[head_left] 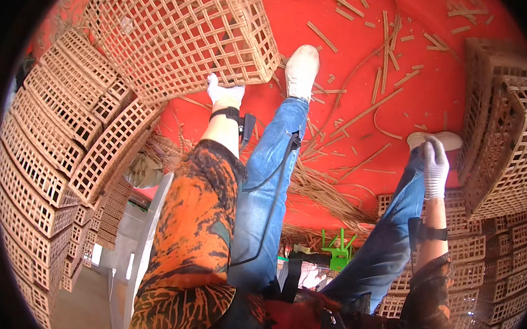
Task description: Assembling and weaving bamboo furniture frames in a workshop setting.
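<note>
You're in a workshop, most likely one for basket weaving: tan open-weave stacked baskets on your left (pixel 40 172) and stacked baskets on your right (pixel 512 140), plus a big woven basket (pixel 169 29) up front. Your red floor covering (pixel 345 103) is littered with cut strips (pixel 385 57), and a loose heap of long strands (pixel 325 195) lies between your legs, close in colour to the weave. Green plastic stool (pixel 338 252) and bare grey floor (pixel 93 293) past the covering fit a work floor too.
</note>
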`<move>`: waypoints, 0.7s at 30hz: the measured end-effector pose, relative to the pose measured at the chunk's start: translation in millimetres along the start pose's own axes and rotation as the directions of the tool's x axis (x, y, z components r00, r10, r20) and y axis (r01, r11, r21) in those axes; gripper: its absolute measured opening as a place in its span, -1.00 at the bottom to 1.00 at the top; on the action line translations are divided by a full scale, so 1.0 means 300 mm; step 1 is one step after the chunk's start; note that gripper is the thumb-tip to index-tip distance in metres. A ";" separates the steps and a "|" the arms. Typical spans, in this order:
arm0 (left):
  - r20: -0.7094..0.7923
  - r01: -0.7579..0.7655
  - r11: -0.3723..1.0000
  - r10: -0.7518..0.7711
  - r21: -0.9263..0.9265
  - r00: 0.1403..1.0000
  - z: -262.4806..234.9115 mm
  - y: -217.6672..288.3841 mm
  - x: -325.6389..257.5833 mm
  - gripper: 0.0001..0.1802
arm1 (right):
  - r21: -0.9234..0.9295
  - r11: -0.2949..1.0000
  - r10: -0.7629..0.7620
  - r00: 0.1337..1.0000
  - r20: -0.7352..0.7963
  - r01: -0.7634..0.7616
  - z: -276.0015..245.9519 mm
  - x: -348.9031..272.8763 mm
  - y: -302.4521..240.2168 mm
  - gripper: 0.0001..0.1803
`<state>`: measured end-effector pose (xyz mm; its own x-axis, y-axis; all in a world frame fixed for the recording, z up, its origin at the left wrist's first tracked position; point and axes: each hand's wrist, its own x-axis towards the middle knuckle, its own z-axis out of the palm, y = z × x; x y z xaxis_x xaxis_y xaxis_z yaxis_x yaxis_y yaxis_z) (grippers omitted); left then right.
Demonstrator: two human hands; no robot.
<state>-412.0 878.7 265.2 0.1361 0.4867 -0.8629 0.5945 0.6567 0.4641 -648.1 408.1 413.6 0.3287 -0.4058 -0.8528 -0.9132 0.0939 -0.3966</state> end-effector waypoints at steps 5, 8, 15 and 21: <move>0.254 0.050 0.992 -0.019 -0.115 0.967 -0.016 0.107 -0.219 -0.75 | -0.051 0.997 0.063 0.998 0.027 -0.062 0.075 -0.097 -0.050 -0.80; 0.159 0.069 0.997 -0.064 -0.029 0.985 0.138 0.180 -0.548 -0.83 | -0.197 0.976 -0.079 0.994 0.081 0.093 0.123 -0.128 -0.227 -0.71; 0.313 0.042 0.996 -0.015 -0.081 0.950 0.302 0.616 -1.069 -0.93 | 0.275 0.960 -0.050 0.938 0.343 -0.049 0.495 -0.141 -0.777 -0.46; 0.399 0.384 0.923 -0.364 0.031 0.842 0.238 0.612 -1.403 -0.86 | 0.618 0.326 0.031 0.661 0.750 -0.716 0.453 -0.211 -0.982 -0.29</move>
<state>-303.6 753.2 699.5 0.2139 -0.0591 -0.9751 0.6254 0.7751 0.0902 -367.2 529.6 538.2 0.3698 0.4163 -0.8306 -0.3837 0.8826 0.2716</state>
